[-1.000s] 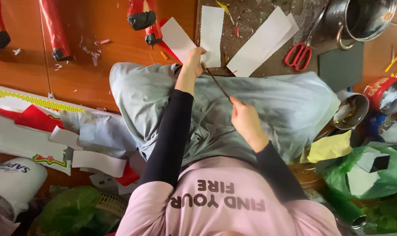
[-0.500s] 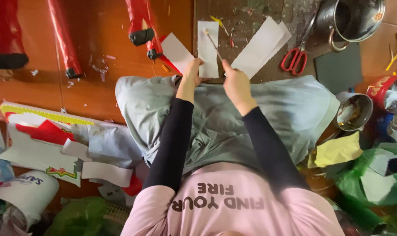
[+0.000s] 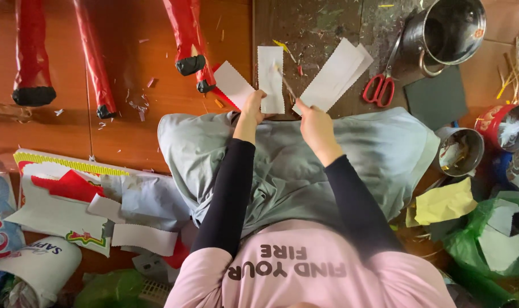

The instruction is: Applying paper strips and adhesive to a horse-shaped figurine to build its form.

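Hands first: our left hand [image 3: 252, 105] pressed flat on the bottom end of a white paper strip [image 3: 270, 77] with zigzag edges, fingers spread narrow, gripping nothing. Our right hand [image 3: 313, 122] was closed around a thin stick [image 3: 283, 81], and its tip sat on the top part of that same strip. The strip lay on the dark board [image 3: 322, 25] on the floor, just past our knees in the grey trousers [image 3: 379, 154]. Another zigzag strip [image 3: 233, 84] lay just to its left, and plain white strips [image 3: 333, 74] lay to its right. Red scissors [image 3: 380, 85] rested near a shiny metal pot [image 3: 445, 28]. Red paper cones [image 3: 185, 40] lay on the wooden floor [image 3: 128, 137].

We think the strip was very light and floppy. It would slide or curl easily and could tear. Holding it down flat at one end, or pinching it softly by an edge, looked best to us.
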